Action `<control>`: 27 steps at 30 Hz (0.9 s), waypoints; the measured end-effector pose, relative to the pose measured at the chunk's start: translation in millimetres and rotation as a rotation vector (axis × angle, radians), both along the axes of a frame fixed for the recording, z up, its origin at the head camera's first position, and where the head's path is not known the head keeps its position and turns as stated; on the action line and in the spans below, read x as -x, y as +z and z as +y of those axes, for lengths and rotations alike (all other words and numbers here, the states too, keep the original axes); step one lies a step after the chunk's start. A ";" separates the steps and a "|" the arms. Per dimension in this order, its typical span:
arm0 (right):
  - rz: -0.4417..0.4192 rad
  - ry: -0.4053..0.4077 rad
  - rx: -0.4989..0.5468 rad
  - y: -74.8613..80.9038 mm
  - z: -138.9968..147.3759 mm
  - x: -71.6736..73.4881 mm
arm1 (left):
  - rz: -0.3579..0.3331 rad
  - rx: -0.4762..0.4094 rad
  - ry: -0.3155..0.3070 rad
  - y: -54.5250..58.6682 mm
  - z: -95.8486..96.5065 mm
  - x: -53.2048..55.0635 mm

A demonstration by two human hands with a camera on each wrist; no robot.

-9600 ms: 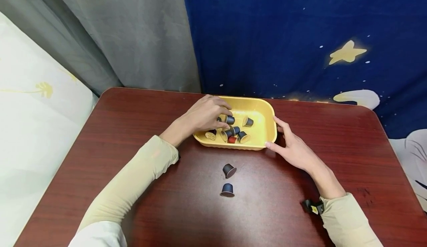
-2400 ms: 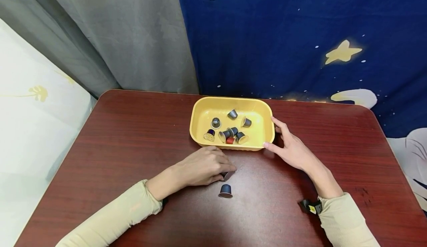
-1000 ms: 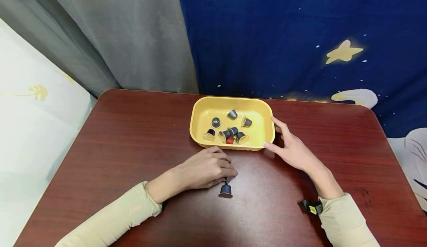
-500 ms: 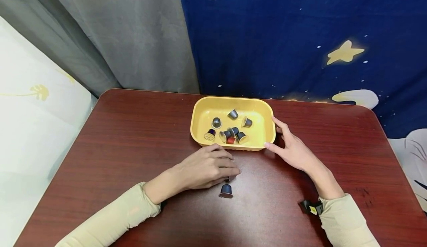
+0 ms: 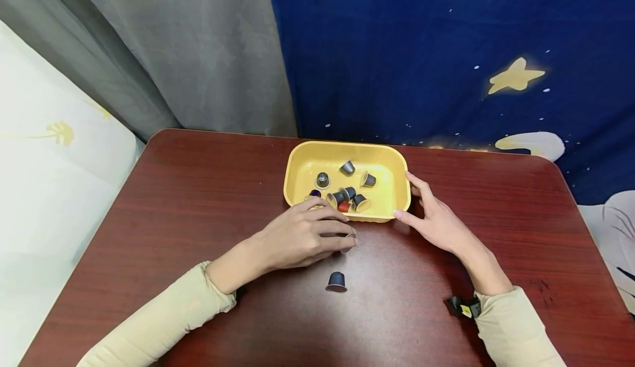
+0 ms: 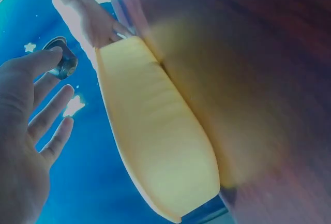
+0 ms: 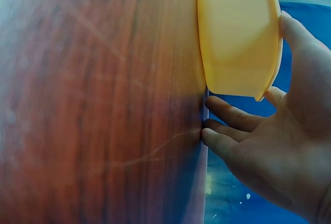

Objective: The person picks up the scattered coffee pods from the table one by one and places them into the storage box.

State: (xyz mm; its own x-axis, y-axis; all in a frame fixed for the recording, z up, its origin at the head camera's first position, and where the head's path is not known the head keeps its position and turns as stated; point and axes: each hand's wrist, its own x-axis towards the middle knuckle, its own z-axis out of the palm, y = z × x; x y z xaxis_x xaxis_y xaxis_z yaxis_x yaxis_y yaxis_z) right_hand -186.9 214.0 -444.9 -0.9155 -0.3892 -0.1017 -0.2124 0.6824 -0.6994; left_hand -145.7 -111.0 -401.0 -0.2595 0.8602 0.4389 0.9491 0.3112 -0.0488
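In the left wrist view, my left hand (image 6: 23,110) pinches a dark coffee capsule (image 6: 65,64) between thumb and index finger, its other fingers spread. The head view shows this left hand (image 5: 292,237) over the near side of a yellow tray (image 5: 402,174), the capsule mostly behind its fingers. My right hand (image 5: 439,221) holds the tray's right end, thumb on the near rim and index finger on the end rim. Several capsules lie in the tray, mostly dark, with one red capsule (image 5: 345,207). A dark blue capsule (image 5: 337,282) stands on the table below the left hand.
The reddish-brown table (image 5: 397,312) runs back to a grey curtain (image 5: 213,53) and a blue curtain with stars (image 5: 421,53). White patterned cloth (image 5: 49,190) hangs at the left side. A black strap device (image 5: 463,306) sits on the right wrist.
My left hand has gone from the tray to the table, taken hold of the nearer-to-tray capsule, and now lifted it toward the tray. The right hand stays at the tray's end.
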 end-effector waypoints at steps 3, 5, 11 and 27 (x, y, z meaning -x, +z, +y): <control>0.001 -0.003 -0.003 0.7 0.2 0.3 | 0.015 -0.022 -0.002 3.5 -1.1 4.2; 0.001 -0.005 -0.006 1.1 0.4 0.6 | 0.020 -0.037 0.000 5.1 -2.5 7.0; -0.004 -0.006 -0.006 1.1 0.3 1.0 | 0.025 -0.046 0.020 7.3 -7.3 13.9; -0.011 -0.003 0.012 -0.2 0.1 -0.1 | 0.042 -0.091 0.039 12.4 -12.8 35.2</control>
